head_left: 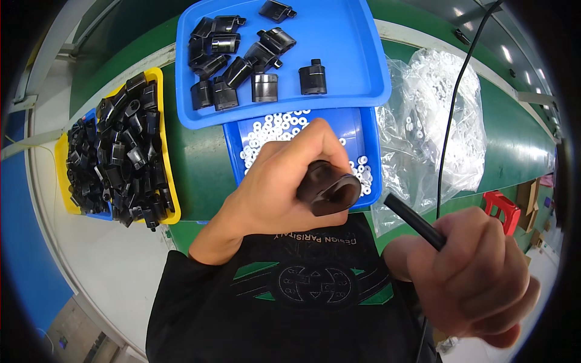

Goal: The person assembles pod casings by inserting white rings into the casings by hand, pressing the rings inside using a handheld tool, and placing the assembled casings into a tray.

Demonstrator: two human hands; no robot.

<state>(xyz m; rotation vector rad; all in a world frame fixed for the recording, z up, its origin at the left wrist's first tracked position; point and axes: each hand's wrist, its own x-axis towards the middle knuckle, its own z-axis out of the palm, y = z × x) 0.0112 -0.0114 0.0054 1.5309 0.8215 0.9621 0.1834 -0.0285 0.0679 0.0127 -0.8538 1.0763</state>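
My left hand (266, 190) is closed around a dark, glossy hollow plastic housing (331, 192), with one end facing me. To its right, my right hand (484, 272) grips a thin black rod (414, 222); the rod's free tip points up and left, apart from the housing. Behind the left hand is a blue bin (357, 136) with many small white rings (278, 130), partly covered by that hand. A larger blue tray (348, 54) overlaps the bin's far side and carries several black housings (264, 86), one standing apart on the right (313, 78).
A yellow tray (172, 196) heaped with black housings (124, 151) stands at the left. On the green table (508, 145) to the right lies a clear plastic bag (448, 115) of white pieces. A black cable (455, 103) hangs before it. A red stool (501, 209) is farther right.
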